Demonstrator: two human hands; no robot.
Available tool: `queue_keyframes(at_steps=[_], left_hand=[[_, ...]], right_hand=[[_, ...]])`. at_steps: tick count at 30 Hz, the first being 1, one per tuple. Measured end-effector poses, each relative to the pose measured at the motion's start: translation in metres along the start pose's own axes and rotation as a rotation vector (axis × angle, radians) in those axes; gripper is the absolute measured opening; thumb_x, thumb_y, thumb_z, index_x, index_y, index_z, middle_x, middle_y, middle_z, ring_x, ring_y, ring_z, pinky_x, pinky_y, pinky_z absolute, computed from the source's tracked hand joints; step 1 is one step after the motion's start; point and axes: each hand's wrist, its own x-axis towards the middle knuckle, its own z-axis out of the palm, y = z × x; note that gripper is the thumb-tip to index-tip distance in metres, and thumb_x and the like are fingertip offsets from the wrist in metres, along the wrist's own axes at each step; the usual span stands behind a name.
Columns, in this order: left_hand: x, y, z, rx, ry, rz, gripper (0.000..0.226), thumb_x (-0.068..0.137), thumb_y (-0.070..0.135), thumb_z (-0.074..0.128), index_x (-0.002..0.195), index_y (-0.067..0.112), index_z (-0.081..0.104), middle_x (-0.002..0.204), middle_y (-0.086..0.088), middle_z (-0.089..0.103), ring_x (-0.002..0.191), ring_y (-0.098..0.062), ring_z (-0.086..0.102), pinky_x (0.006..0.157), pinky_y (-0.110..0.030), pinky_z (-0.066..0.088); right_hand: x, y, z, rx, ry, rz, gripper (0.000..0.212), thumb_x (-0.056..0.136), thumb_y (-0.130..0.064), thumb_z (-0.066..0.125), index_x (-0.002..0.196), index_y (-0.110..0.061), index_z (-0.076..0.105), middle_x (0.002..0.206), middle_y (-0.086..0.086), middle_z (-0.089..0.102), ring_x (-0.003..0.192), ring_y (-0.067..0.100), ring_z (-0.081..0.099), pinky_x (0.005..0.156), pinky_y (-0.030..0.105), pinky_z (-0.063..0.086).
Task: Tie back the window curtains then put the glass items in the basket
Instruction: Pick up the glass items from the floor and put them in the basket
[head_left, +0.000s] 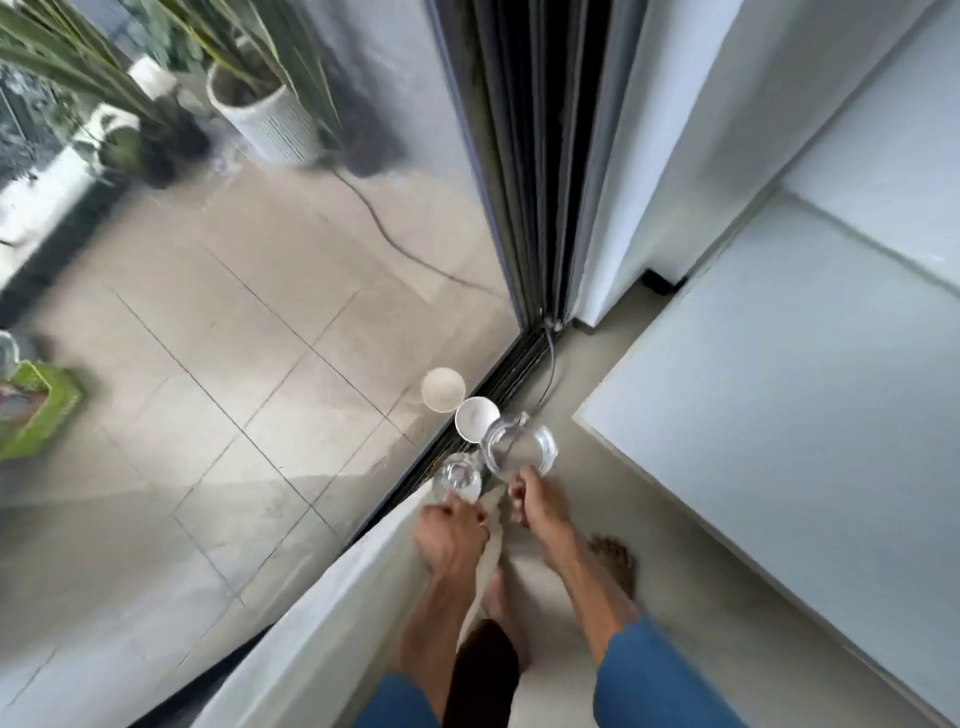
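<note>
- Both bare forearms (582, 577) reach forward and down out of blue sleeves (660, 675), the 2 hands near each other but apart.
- The left hand (449, 530) curls its fingers round a small clear drinking glass (457, 475).
- The right hand (535, 501) grips a round clear glass jug (519, 449) at its near edge.

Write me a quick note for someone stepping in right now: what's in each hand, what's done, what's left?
Left hand grips a glass tumbler. Right hand holds a glass jug. Both are low beside the window track, near a white bowl. The dark curtain is gathered at the side; no tie is visible. Left: carry both glass pieces to the basket, which I can't make out here.
</note>
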Motion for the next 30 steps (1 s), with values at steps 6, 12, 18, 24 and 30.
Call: queue_keyframes(at_steps=[6,12,18,24,30], left_hand=[[-0.157,0.007,-0.086,0.011,-0.149,-0.024,0.04,0.104,0.024,0.042,0.102,-0.008,0.066,0.071,-0.011,0.073,0.067,-0.027,0.065,0.064,-0.025,0.052],[-0.255,-0.026,-0.123,0.145,-0.296,0.094,0.037,0.1,0.022,0.042,0.094,-0.002,0.069,0.094,-0.02,0.074,0.096,-0.036,0.07,0.081,-0.039,0.057],[-0.317,-0.111,-0.148,0.39,-0.421,0.311,0.043,0.094,0.012,0.045,0.059,0.003,0.068,0.062,-0.016,0.07,0.047,-0.026,0.059,0.049,-0.032,0.049],[-0.376,-0.186,-0.167,0.656,-0.598,0.483,0.04,0.098,0.013,0.043,0.076,-0.007,0.071,0.066,-0.01,0.072,0.035,-0.01,0.051,0.039,-0.021,0.044],[-0.439,-0.232,-0.133,0.882,-0.717,0.615,0.046,0.101,0.017,0.043,0.064,0.002,0.067,0.063,-0.009,0.07,0.033,-0.008,0.05,0.037,-0.016,0.039]], right_hand=[[-0.177,0.017,-0.07,-0.19,0.145,-0.069,0.046,0.085,-0.056,0.058,0.072,-0.014,0.072,0.062,0.002,0.069,0.065,0.023,0.069,0.067,0.037,0.058],[-0.321,0.046,-0.116,-0.137,0.461,-0.138,0.029,0.085,-0.033,0.073,0.077,-0.006,0.077,0.069,0.015,0.074,0.068,0.027,0.071,0.066,0.034,0.053],[-0.439,0.141,-0.152,0.038,0.725,-0.047,0.029,0.078,-0.031,0.08,0.066,-0.005,0.072,0.059,0.01,0.071,0.066,0.028,0.073,0.064,0.039,0.057],[-0.527,0.238,-0.184,0.409,0.879,0.078,0.022,0.074,-0.018,0.083,0.062,-0.012,0.066,0.061,0.007,0.072,0.063,0.026,0.074,0.067,0.039,0.063],[-0.559,0.337,-0.23,0.792,0.974,0.109,0.033,0.072,-0.009,0.087,0.1,-0.005,0.069,0.061,0.005,0.069,0.037,0.004,0.057,0.043,0.021,0.05]])
